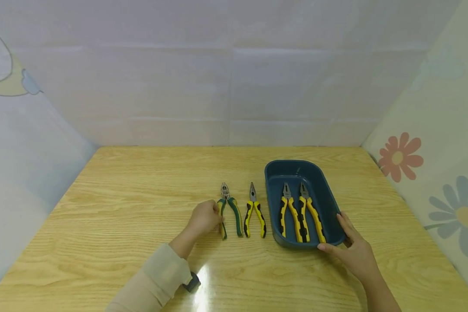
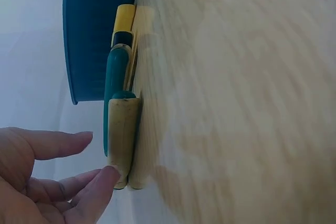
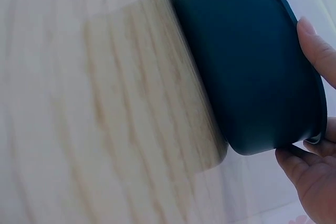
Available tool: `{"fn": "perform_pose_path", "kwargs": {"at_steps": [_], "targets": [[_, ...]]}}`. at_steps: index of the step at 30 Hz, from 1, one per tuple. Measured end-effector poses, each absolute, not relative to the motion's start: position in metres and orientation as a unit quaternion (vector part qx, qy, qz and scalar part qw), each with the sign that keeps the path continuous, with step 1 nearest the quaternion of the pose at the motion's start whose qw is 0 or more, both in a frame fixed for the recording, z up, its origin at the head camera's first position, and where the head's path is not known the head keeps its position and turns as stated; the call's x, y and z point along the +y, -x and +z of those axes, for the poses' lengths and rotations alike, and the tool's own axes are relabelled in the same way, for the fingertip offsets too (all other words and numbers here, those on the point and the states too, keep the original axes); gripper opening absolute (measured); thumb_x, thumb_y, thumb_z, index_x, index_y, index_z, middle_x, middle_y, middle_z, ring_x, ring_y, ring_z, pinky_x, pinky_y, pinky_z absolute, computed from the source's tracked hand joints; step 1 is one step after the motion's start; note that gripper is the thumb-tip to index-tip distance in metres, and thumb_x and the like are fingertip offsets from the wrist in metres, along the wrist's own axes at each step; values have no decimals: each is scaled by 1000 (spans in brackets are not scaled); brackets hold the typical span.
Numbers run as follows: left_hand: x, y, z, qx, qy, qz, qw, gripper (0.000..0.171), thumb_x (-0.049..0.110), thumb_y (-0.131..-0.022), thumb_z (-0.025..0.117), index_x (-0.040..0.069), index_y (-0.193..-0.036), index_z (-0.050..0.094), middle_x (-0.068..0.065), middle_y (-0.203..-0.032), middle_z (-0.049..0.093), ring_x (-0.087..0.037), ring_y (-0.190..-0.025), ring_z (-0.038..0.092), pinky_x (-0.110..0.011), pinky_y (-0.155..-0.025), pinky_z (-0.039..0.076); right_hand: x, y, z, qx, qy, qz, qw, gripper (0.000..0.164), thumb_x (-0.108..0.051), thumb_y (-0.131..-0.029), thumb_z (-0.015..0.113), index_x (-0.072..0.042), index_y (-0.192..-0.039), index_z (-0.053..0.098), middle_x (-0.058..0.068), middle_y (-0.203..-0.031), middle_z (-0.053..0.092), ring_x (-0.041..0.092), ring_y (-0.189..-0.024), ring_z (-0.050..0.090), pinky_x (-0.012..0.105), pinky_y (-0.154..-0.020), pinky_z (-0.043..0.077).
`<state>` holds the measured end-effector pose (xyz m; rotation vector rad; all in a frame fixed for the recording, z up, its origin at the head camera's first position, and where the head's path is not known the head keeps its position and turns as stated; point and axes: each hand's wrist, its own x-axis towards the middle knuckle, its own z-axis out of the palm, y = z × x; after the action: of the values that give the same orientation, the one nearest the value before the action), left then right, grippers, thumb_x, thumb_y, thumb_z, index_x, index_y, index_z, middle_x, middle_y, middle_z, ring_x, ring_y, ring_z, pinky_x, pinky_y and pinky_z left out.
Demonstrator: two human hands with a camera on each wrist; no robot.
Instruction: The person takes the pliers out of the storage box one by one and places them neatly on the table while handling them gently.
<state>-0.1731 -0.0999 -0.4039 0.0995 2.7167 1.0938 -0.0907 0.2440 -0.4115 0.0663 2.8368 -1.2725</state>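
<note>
A pair of green-and-yellow combination pliers (image 1: pixel 226 203) lies on the table with its handles spread. My left hand (image 1: pixel 206 217) is at its left handle. In the left wrist view, a fingertip of the left hand (image 2: pixel 58 182) meets the pale handle side (image 2: pixel 122 135), while the thumb stands apart from it. Right of these lie yellow-and-black long-nose pliers (image 1: pixel 253 208). A dark blue plastic tray (image 1: pixel 329 203) holds two yellow-and-black pliers, the left pair (image 1: pixel 288 208) and the right pair (image 1: pixel 310 208), side by side. My right hand (image 1: pixel 356 255) grips the tray's near right corner, thumb at the front rim.
The wood-grain table (image 1: pixel 121 195) ends at a pale, creased back covering (image 1: pixel 218 95). Flower-patterned side coverings (image 1: pixel 444 151) flank it on the right, and another printed covering (image 1: pixel 31 173) on the left. A dark wristband object (image 1: pixel 192 282) sits at the left sleeve.
</note>
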Motion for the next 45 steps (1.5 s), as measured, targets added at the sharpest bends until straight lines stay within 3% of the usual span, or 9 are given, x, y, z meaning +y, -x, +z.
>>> {"fn": "perform_pose_path", "kwargs": {"at_steps": [6, 10, 13, 18, 27, 34, 40, 44, 45], "targets": [[-98, 173, -399, 902, -34, 410, 129, 32, 15, -75, 67, -5, -98, 55, -7, -80, 53, -18, -70, 49, -27, -57, 43, 244, 90, -412, 911, -21, -411, 15, 89, -30, -75, 67, -16, -139, 7, 8, -143, 1, 38, -120, 24, 10, -85, 33], [-95, 172, -399, 875, -58, 453, 160, 39, 17, -76, 65, -6, -106, 53, -8, -87, 55, -20, -77, 53, -30, -62, 46, 243, 90, -412, 909, -20, -416, 14, 89, -29, -75, 67, -16, -139, 7, 7, -143, 1, 39, -121, 23, 5, -83, 31], [-91, 171, -398, 860, -80, 470, 181, 42, 20, -78, 64, -5, -109, 51, -8, -91, 55, -21, -81, 53, -32, -65, 46, 243, 90, -411, 908, -22, -417, 17, 89, -29, -75, 67, -16, -139, 6, 7, -143, 0, 39, -121, 22, 21, -89, 34], [-83, 169, -396, 842, -96, 496, 190, 41, 20, -79, 63, -4, -110, 51, -8, -93, 54, -21, -85, 52, -32, -68, 46, 243, 91, -411, 908, -23, -417, 22, 90, -30, -75, 67, -16, -139, 5, 8, -143, 0, 39, -121, 22, 43, -88, 29], [-72, 162, -383, 827, -126, 519, 177, 46, 25, -80, 62, -5, -113, 50, -7, -96, 56, -20, -88, 53, -29, -70, 47, 243, 91, -411, 910, -21, -413, 19, 89, -30, -76, 66, -15, -139, 5, 8, -143, -1, 40, -120, 24, 45, -87, 30], [-60, 160, -381, 811, -133, 538, 189, 46, 21, -82, 60, -4, -118, 47, -10, -104, 56, -23, -95, 53, -32, -76, 45, 243, 91, -412, 915, -26, -401, 23, 90, -31, -75, 67, -14, -139, 6, 7, -143, 0, 40, -120, 23, 35, -88, 31], [-49, 158, -375, 801, -147, 549, 186, 47, 19, -82, 60, -4, -120, 47, -9, -103, 57, -21, -96, 53, -32, -78, 45, 243, 91, -413, 914, -26, -405, 27, 90, -28, -75, 67, -13, -139, 5, 10, -143, -1, 41, -120, 23, 40, -87, 31], [-43, 156, -372, 798, -151, 552, 189, 45, 22, -81, 61, 1, -119, 49, -7, -103, 58, -19, -94, 54, -32, -77, 45, 243, 91, -413, 912, -26, -409, 26, 90, -26, -75, 67, -13, -139, 5, 11, -143, -1, 40, -120, 23, 37, -87, 31], [-42, 156, -372, 799, -152, 550, 191, 45, 23, -81, 61, 2, -119, 50, -6, -104, 58, -18, -94, 54, -31, -77, 45, 243, 91, -413, 912, -26, -408, 25, 90, -27, -75, 67, -13, -139, 5, 11, -143, -1, 40, -120, 23, 32, -88, 33]]}}
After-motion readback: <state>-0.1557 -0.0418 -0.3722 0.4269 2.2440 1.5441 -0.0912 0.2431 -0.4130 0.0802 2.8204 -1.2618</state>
